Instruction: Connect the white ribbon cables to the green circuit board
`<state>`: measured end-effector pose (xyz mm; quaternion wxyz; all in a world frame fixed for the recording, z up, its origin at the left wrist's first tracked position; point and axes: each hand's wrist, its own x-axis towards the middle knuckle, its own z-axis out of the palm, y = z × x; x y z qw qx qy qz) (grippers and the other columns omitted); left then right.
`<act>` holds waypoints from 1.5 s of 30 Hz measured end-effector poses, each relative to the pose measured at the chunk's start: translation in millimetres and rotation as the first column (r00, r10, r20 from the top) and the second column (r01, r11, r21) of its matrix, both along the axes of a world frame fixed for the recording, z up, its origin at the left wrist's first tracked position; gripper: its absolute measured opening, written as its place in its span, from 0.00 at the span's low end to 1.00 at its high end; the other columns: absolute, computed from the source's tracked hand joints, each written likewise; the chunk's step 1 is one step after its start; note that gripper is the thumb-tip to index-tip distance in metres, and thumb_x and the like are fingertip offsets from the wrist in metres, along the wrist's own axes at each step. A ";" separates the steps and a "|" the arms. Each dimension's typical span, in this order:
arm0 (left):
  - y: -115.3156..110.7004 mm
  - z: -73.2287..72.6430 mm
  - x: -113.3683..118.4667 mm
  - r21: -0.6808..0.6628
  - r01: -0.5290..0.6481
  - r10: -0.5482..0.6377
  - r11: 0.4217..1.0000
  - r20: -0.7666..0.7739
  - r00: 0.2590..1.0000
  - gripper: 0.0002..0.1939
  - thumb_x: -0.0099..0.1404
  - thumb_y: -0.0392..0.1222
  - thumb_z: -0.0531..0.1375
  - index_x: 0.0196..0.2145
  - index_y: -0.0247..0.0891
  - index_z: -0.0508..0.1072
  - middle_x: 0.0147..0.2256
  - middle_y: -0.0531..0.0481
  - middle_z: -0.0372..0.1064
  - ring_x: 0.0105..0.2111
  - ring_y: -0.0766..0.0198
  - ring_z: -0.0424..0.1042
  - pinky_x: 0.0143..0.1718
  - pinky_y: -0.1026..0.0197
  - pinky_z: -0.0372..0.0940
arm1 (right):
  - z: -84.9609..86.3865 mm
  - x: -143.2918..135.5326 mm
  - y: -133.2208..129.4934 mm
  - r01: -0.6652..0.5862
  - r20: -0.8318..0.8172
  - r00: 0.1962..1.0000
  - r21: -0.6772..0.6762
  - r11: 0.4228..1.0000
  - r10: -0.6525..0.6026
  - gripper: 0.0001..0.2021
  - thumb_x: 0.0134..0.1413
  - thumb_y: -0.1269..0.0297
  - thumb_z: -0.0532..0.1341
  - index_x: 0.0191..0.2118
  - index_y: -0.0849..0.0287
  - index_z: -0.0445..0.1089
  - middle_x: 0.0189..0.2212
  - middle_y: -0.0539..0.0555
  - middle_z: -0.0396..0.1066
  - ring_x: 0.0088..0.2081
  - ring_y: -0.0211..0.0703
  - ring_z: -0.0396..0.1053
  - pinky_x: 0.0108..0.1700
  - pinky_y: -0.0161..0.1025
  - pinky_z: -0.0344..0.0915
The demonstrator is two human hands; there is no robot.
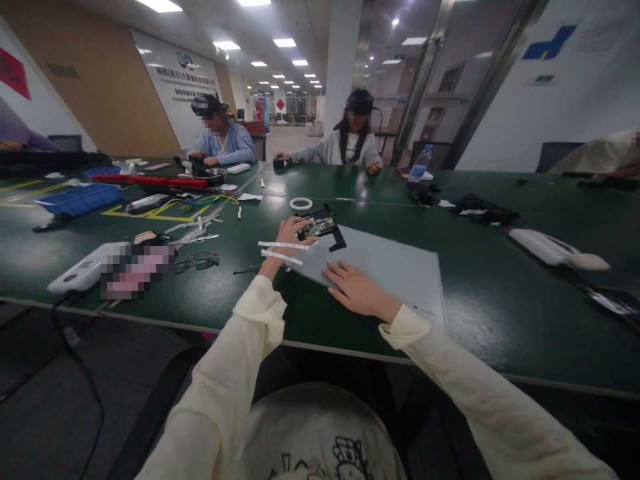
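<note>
Slanting leftward, right hand (359, 290) over board (405, 263)

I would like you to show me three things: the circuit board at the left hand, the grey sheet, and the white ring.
Circuit board (315, 229): head view, on its face.
Grey sheet (400, 263): head view, on its bare surface.
White ring (301, 209): head view, on its near edge.
</note>
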<state>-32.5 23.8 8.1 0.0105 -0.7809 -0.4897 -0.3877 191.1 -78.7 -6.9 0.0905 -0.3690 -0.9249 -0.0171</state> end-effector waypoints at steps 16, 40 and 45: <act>-10.0 -13.6 14.5 -0.151 0.152 -0.179 0.977 -0.186 0.966 0.24 0.53 0.56 0.61 0.46 0.44 0.71 0.45 0.47 0.64 0.46 0.55 0.62 0.51 0.53 0.56 | 2.5 -24.4 -14.6 -0.357 -0.021 0.933 0.040 0.933 0.358 0.21 0.61 0.63 0.46 0.57 0.63 0.59 0.57 0.58 0.57 0.58 0.44 0.54 0.56 0.45 0.55; -8.4 -10.3 -7.9 -0.230 0.045 -0.011 0.972 0.148 0.989 0.21 0.63 0.48 0.52 0.50 0.37 0.64 0.47 0.44 0.65 0.39 0.62 0.68 0.44 0.59 0.64 | -21.2 17.9 35.5 0.169 -0.360 0.912 -0.109 0.980 -0.197 0.23 0.55 0.56 0.53 0.56 0.57 0.60 0.55 0.54 0.59 0.59 0.49 0.50 0.60 0.50 0.48; -1.2 -11.8 -16.0 -0.234 -0.023 0.076 0.972 0.222 0.972 0.16 0.64 0.45 0.51 0.45 0.36 0.68 0.43 0.44 0.68 0.37 0.63 0.69 0.41 0.59 0.65 | -16.3 15.4 31.0 0.120 -0.401 0.903 -0.114 0.986 -0.157 0.20 0.54 0.58 0.55 0.52 0.57 0.64 0.54 0.54 0.61 0.58 0.49 0.52 0.60 0.49 0.49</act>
